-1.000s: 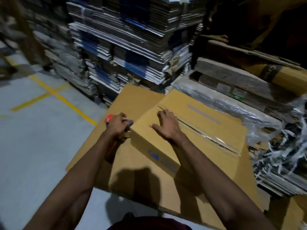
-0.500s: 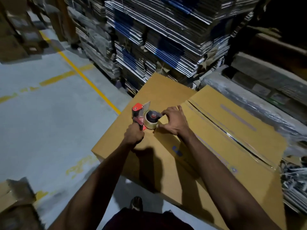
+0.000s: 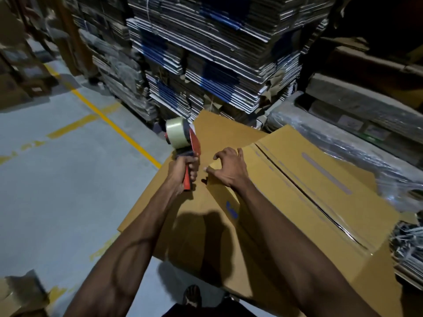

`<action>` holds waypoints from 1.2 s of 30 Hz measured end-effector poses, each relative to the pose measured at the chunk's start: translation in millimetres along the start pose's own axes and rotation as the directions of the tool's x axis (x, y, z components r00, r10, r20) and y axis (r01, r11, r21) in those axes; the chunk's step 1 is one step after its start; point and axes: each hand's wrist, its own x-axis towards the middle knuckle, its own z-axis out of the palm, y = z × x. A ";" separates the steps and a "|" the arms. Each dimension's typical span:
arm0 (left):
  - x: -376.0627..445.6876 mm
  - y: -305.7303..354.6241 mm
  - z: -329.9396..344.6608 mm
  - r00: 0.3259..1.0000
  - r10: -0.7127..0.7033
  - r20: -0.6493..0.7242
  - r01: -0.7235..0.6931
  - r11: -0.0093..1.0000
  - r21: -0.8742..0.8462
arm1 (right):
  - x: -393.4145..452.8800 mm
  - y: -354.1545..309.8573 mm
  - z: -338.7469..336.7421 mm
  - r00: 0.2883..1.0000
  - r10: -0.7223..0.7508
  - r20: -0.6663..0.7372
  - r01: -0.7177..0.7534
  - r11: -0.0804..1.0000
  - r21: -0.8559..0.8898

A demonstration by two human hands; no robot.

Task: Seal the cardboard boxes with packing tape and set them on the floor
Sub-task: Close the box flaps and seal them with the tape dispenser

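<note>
Both hands busy: left hand (image 3: 185, 167) grips the tape dispenser (image 3: 183, 139), right hand (image 3: 229, 170) presses spread-fingered on the box (image 3: 320, 179) corner; light, stiff cardboard.

Head-worn view, forward and down

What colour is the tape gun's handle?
Red, seen in the head view: the tape gun held by the left hand.
</note>
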 end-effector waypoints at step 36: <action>12.5 65.1 150.0 0.794 -0.180 0.580 0.238 0.971 -0.025 | -34.1 117.6 -98.7 0.646 0.738 0.194 0.211 -0.418 0.884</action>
